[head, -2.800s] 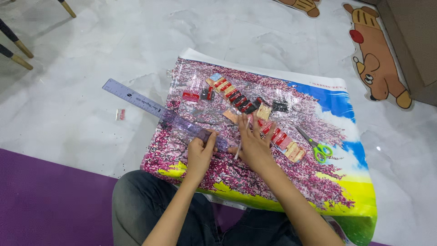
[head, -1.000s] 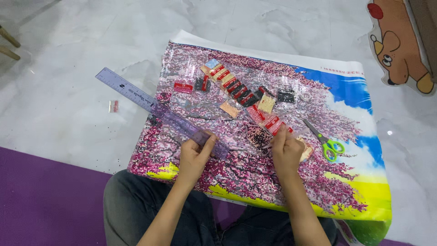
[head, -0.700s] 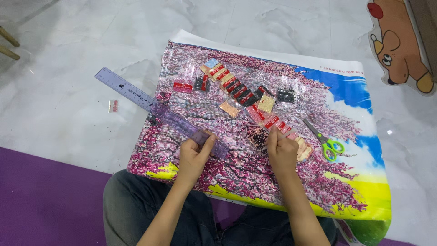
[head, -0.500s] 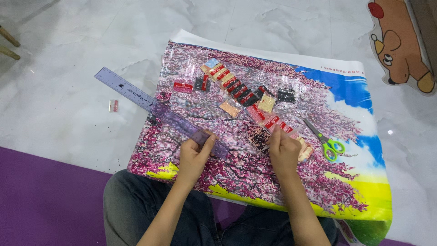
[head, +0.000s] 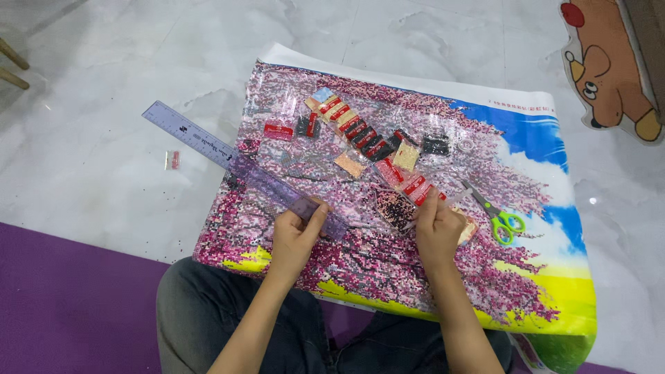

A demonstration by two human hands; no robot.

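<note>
Nearest the seated person, over the knees, the left hand (head: pixel 294 235) pinches the near end of a translucent purple ruler (head: pixel 242 168): thumb on top, fingers curled under the edge, wrist straight, forearm running up from the lap. That ruler lies slantwise, its near end on the canvas (head: pixel 374 270) and its far end reaching out left over the marble floor (head: pixel 90 104). Judged thin, stiff, light plastic; likely slick on the film-covered canvas, so best held flat near one end, as now.

To the right, the right hand (head: pixel 438 232) is closed around what seems a slim pen-like tool, tip down at a small dark tray (head: pixel 396 210); the view is too small to be sure of the tool. Wrist slightly cocked, knuckles up.

Just right of that hand, green-handled scissors (head: pixel 497 215) lie flat. Farther out, a diagonal row of small bead packets (head: pixel 357 131) crosses the canvas; these look light and easily scattered. One stray packet (head: pixel 172 160) sits on the floor, far left.
</note>
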